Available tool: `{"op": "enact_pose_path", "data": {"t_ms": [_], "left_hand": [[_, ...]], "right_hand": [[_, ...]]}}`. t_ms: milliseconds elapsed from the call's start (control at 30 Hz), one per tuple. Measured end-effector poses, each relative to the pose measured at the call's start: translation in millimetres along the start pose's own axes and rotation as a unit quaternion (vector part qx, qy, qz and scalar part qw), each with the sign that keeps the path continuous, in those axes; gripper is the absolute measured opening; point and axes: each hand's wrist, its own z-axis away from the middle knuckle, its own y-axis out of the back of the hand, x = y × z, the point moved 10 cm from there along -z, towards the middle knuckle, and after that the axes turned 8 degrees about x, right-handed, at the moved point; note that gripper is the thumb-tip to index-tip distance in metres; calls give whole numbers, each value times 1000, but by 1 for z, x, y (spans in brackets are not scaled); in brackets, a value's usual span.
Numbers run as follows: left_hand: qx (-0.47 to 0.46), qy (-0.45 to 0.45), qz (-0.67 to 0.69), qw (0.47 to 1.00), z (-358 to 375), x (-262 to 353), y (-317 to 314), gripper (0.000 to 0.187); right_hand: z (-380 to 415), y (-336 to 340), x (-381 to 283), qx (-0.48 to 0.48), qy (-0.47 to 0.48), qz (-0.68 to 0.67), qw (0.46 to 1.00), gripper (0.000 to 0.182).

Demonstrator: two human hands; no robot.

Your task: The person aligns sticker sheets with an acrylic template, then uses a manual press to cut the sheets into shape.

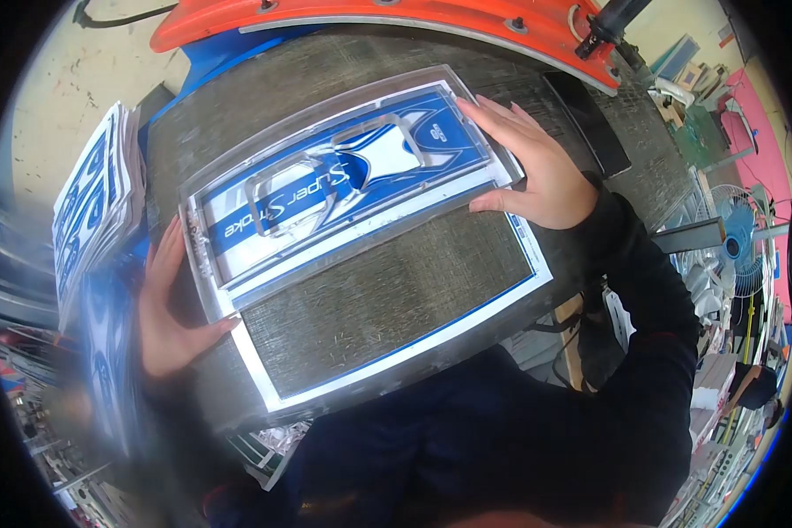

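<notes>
On a scuffed dark board (361, 295), left hand (169, 326) and right hand (550, 180), fingers spread, hold a clear rectangular plastic frame (361, 231) endwise; uneven pressure could skew it over the blue-and-white printed sheet (352, 169).

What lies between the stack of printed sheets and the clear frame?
In the head view, a strip of dark table lies between the stack and the clear frame, with the left hand farther down, at the frame's edge.
</notes>
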Motion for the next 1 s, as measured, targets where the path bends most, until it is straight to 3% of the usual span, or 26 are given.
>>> {"op": "enact_pose_path", "data": {"t_ms": [367,667,867,1000], "left_hand": [[-15,-13,23,1000,2,2,-3,113],[19,37,56,998,2,-5,-3,120],[6,-9,49,999,2,1,-2,112],[18,21,52,998,1,-2,-2,117]], "right_hand": [[2,-4,4,3,12,-3,1000,99],[3,-4,5,9,3,7,1000,102],[3,-4,4,14,14,1,1000,102],[2,-2,1,12,15,-3,1000,101]]}}
